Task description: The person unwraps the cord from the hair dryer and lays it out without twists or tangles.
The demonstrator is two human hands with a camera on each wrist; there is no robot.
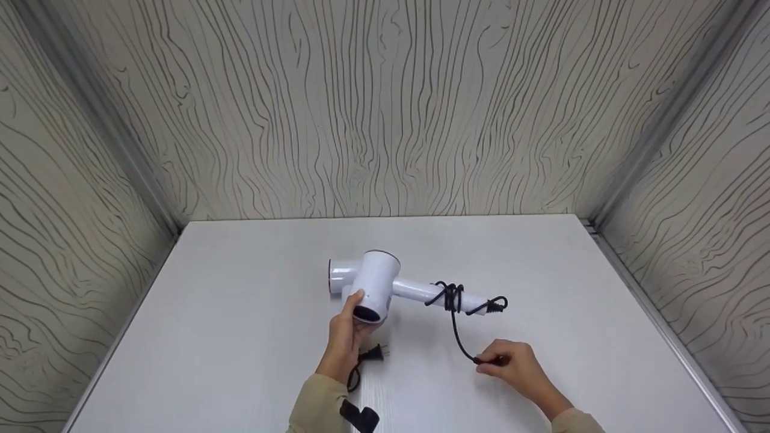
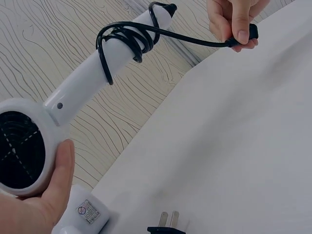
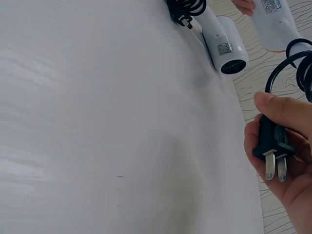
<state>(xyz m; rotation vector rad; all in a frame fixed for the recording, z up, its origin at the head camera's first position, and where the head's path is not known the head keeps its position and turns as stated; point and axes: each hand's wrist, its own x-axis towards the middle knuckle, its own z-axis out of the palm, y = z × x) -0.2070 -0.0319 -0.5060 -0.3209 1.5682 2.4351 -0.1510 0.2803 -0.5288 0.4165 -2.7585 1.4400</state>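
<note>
My left hand (image 1: 344,340) grips a white hair dryer (image 1: 376,279) by its barrel, holding it above the table, handle pointing right. A black cord (image 2: 127,40) is wound in several loops around that handle. Its free end runs to my right hand (image 1: 514,364), where thumb and fingers pinch the two-pronged plug (image 3: 273,139). Behind the held dryer, a second white hair dryer (image 1: 341,276) lies on the table, partly hidden by the first one and my left hand. The second black plug (image 1: 374,353) lies beside my left wrist.
The white table (image 1: 252,300) is bounded by wood-grain panels (image 1: 373,108) at the back and both sides. Metal rails (image 1: 680,349) run along the side edges. A black device (image 1: 360,416) is strapped at my left sleeve.
</note>
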